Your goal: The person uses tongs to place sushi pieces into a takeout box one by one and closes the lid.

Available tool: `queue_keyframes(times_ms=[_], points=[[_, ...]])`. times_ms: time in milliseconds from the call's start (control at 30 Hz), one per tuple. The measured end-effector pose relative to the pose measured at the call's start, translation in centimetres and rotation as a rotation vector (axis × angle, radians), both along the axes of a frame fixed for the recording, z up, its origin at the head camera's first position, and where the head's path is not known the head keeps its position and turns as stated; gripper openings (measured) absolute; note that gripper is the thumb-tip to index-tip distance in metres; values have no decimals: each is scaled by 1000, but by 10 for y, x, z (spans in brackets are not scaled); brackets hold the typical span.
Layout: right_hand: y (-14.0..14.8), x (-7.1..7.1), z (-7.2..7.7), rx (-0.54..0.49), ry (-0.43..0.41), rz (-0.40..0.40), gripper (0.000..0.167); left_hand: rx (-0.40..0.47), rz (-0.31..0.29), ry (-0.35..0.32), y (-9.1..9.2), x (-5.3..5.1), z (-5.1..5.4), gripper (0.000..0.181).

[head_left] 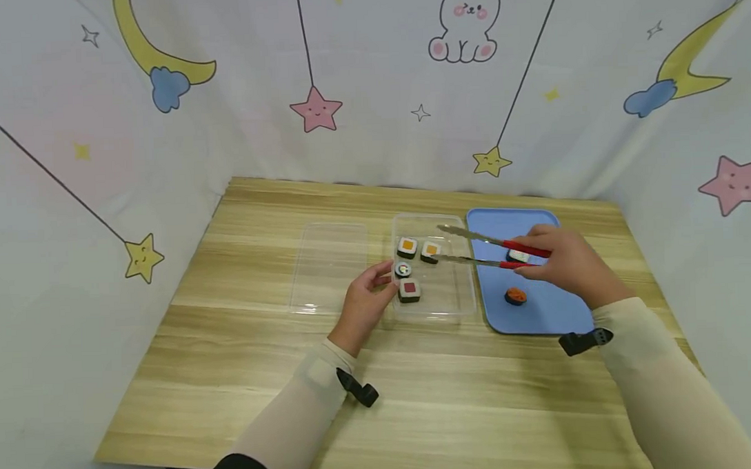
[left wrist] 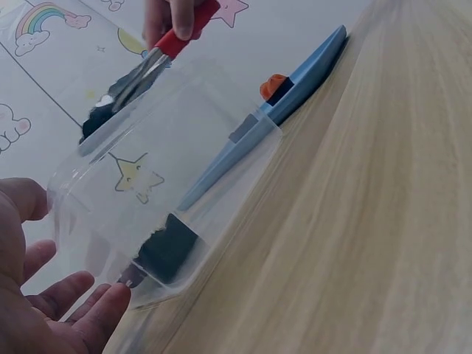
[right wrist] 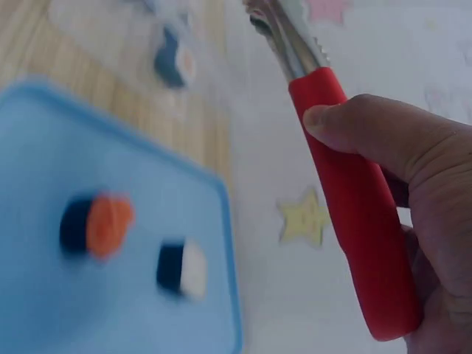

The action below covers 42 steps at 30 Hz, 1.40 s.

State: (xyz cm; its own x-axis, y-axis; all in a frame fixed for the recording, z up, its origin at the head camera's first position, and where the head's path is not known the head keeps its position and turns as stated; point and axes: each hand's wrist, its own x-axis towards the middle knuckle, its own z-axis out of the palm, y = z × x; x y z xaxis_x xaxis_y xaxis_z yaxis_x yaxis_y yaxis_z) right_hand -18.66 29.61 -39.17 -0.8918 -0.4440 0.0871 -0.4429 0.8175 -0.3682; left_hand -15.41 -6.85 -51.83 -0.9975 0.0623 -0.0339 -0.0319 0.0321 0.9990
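My right hand [head_left: 559,259] holds red-handled metal tongs [right wrist: 346,199], their tips over a clear plastic box [head_left: 440,308]. A sushi piece with an orange-yellow centre [head_left: 430,251] is at the tips; whether they grip it I cannot tell. In the left wrist view a dark piece [left wrist: 99,122] shows there, above the box's rim. My left hand [head_left: 365,300] touches the box's left side with fingers loosely extended. Along that side sit another orange-yellow-centred piece [head_left: 407,246], a small round roll [head_left: 403,269] and a red-centred piece [head_left: 409,290].
Right of the box lies a blue tray [head_left: 499,320] with an orange-topped sushi piece [head_left: 516,296] and a white-topped one [head_left: 518,255], partly behind the tongs. A clear lid [head_left: 329,264] lies to the left on the wooden table [head_left: 231,364]. A printed curtain stands behind.
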Motion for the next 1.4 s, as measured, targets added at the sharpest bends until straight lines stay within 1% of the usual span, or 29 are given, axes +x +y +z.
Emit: queue_keyframes(times_ms=[100, 200, 267, 333, 433, 567, 700, 767, 867, 1000, 1133, 1267, 1400], points=[[34, 6, -4, 3, -16, -152, 52, -6, 5, 2, -1, 0, 0, 48], [66, 11, -12, 19, -47, -263, 57, -8, 15, 3, -2, 0, -1, 47], [84, 15, -19, 26, -77, -308, 60, -4, 18, 7, -2, 0, -1, 47], [97, 18, -28, 36, -104, -333, 61, -6, 21, 9, -2, 1, -1, 47], [108, 21, -38, 39, -136, -342, 58, -7, 22, 12, -2, 1, -2, 47], [114, 22, -47, 24, -133, -352, 57, 4, 23, 10, -2, 2, -2, 47], [116, 20, -50, 25, -96, -363, 54, 9, 26, 6, -2, 2, -3, 46], [118, 20, -51, 24, -84, -355, 53, 7, 24, 5, -2, 2, -3, 46], [120, 21, -53, 21, -60, -340, 50, 10, 16, -5, -2, 2, -2, 46], [120, 24, -54, 13, -48, -348, 48, 18, 7, 6, -1, 1, -1, 47], [118, 26, -50, 0, -49, -377, 49, 7, 9, 27, 0, 0, -1, 46], [111, 26, -39, -17, -28, -385, 49, -3, 7, 25, 1, 0, -1, 46], [95, 25, -26, -41, 7, -322, 47, -5, 7, 27, 1, -1, 0, 46]])
